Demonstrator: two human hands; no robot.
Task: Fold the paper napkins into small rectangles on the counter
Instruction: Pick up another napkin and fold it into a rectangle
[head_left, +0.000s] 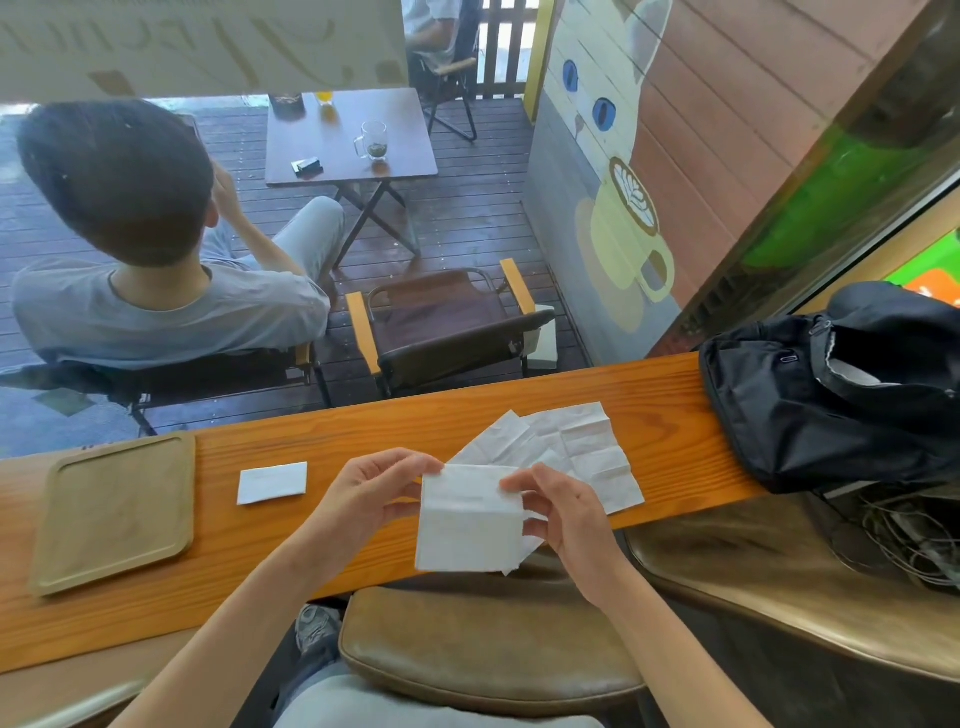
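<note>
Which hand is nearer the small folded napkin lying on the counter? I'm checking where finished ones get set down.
Left. The left hand is just right of the folded napkin, apart from it; the right hand is farther right, past the held napkin.

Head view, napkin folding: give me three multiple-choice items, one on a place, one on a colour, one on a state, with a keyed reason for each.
1. Where is the finished folded napkin?
A. on the counter, beside the tray
B. on the tray
C. in the bag

2. What colour is the bag?
A. red
B. black
C. white

3. How is the napkin in work held?
A. flat on the counter, untouched
B. crumpled in one fist
C. lifted, pinched by both hands

Key: 1 A, it lies on bare wood right of the tray. 2 B, its fabric is black. 3 C, the left hand and right hand grip its top edge.
</note>
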